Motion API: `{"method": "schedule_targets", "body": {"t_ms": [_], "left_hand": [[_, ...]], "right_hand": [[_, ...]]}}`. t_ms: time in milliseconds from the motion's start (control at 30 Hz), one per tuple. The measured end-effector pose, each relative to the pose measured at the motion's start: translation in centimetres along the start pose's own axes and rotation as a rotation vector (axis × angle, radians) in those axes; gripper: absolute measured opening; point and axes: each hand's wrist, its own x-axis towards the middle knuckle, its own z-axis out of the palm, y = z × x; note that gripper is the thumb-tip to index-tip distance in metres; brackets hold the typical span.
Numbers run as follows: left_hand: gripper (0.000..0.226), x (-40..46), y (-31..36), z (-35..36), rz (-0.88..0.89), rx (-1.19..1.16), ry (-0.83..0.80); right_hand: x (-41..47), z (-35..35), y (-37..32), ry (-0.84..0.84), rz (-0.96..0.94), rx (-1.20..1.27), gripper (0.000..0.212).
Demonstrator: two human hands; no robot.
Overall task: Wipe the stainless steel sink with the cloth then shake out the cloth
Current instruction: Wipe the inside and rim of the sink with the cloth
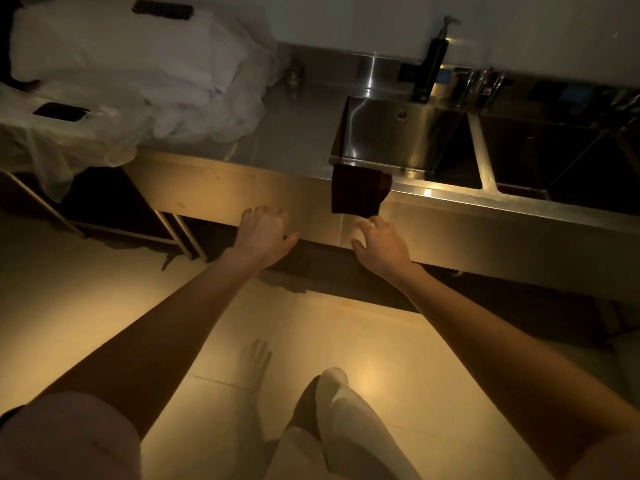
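Note:
A dark cloth (358, 190) hangs over the front edge of the stainless steel sink (398, 140), draped down the counter's front panel. My right hand (379, 242) is just below the cloth, fingers loosely curled, holding nothing; its fingertips are close under the cloth's lower edge. My left hand (265, 233) is stretched out to the left of the cloth in front of the counter's panel, fingers relaxed and empty. The sink's left basin shows a drain fitting on its back wall and a dark faucet (429, 67) above it.
A second basin (554, 157) lies to the right. White bags and sheeting (138, 71) are piled on the counter at the left, with a dark phone (62, 111) on them. Tiled floor and my legs are below.

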Motion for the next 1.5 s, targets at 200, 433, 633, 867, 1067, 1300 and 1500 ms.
{"method": "schedule_targets", "body": {"t_ms": [200, 433, 633, 867, 1067, 1300, 1500], "left_hand": [[0.046, 6.7, -0.2, 1.7, 0.026, -0.003, -0.071], [0.046, 17.6, -0.4, -0.3, 0.038, -0.006, -0.072], [0.048, 23.5, 0.0, -1.0, 0.031, -0.033, -0.088], [0.049, 29.6, -1.2, -1.1, 0.068, -0.023, -0.120], [0.048, 35.1, -0.9, -0.5, 0.211, -0.037, -0.117], [0.045, 41.7, -2.4, 0.9, 0.432, -0.023, -0.149], [0.048, 45.4, -2.7, 3.0, 0.629, 0.025, -0.188]], "right_hand": [[6.6, 0.8, 1.9, -0.030, 0.004, 0.005, 0.045], [16.3, -0.8, 4.6, -0.043, 0.030, 0.048, 0.048], [23.3, -3.3, 5.8, -0.034, 0.007, 0.037, 0.057], [28.7, -4.2, 7.2, 0.007, 0.025, 0.058, 0.058], [31.1, -2.2, 8.6, -0.081, 0.085, 0.154, 0.073], [33.3, -0.6, 7.6, -0.166, 0.166, 0.190, 0.099], [32.4, 2.6, 7.9, -0.329, 0.256, 0.155, 0.108]]}}
